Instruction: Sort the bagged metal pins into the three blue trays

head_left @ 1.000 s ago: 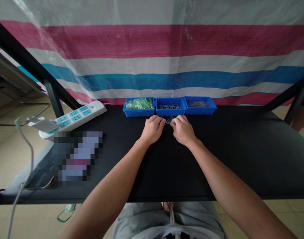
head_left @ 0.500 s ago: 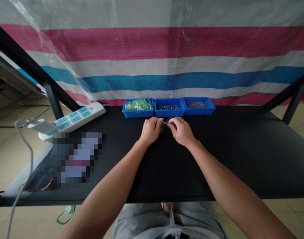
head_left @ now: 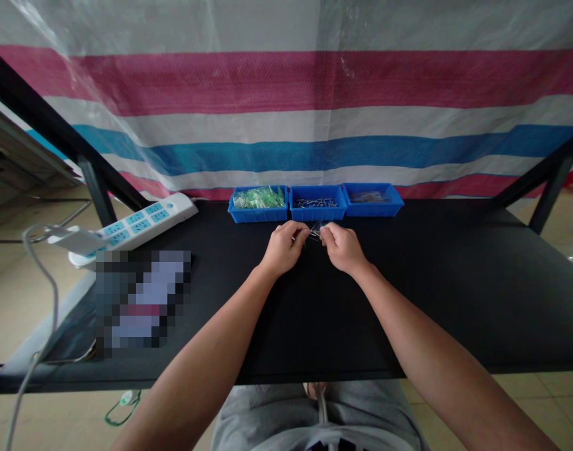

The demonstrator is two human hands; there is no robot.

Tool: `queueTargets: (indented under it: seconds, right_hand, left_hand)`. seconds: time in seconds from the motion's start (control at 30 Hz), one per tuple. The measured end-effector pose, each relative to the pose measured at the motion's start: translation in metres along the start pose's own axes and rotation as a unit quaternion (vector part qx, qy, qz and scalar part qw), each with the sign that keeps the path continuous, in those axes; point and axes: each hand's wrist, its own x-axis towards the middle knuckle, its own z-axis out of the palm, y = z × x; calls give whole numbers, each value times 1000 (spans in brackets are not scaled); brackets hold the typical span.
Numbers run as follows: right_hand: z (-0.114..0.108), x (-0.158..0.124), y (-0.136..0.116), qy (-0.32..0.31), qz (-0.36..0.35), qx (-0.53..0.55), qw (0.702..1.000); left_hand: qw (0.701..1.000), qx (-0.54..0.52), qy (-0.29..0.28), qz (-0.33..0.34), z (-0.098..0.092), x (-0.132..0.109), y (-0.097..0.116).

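Observation:
My left hand (head_left: 283,245) and my right hand (head_left: 343,247) are close together above the black table, in front of the middle blue bin. Fingers and thumb are pinched closed on both. Thin silvery screws (head_left: 315,233) show in the gap between them, along with a bit of clear plastic (head_left: 318,225) that looks like a small bag. The left fingers grip some screws, whose ends poke out below. At the right fingertips is the clear plastic. My fingers hide much of these small parts.
Behind my hands stand a blue bin (head_left: 258,216) of green-and-clear packets, a middle bin (head_left: 318,213) of loose screws, and a right bin (head_left: 373,210) with flat clear plastic. A white power strip (head_left: 136,228) and a blurred-out object (head_left: 149,297) lie on the black table (head_left: 455,282).
My right hand has turned slightly and its fingers have curled in more. More clear plastic shows between the hands, and fewer screws hang below the left fingers.

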Motion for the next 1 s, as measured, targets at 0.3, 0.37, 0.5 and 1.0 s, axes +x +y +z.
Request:
queueTargets:
  seconds: [0.3,0.37,0.5,1.0]
  right_hand:
    - [-6,1,2,13,31,43,999]
    - [-7,2,4,37,48,56,997]
    - [-7,3,11,63,77,91,991]
    - [-8,5,14,42,86,97,991]
  left_hand:
    - [999,-26,-5,37,0,4,8]
    - [999,5,26,21,-4,15,9]
    - [990,104,77,-55,-9,56,7]
    - [978,193,23,-81,7,108,-11]
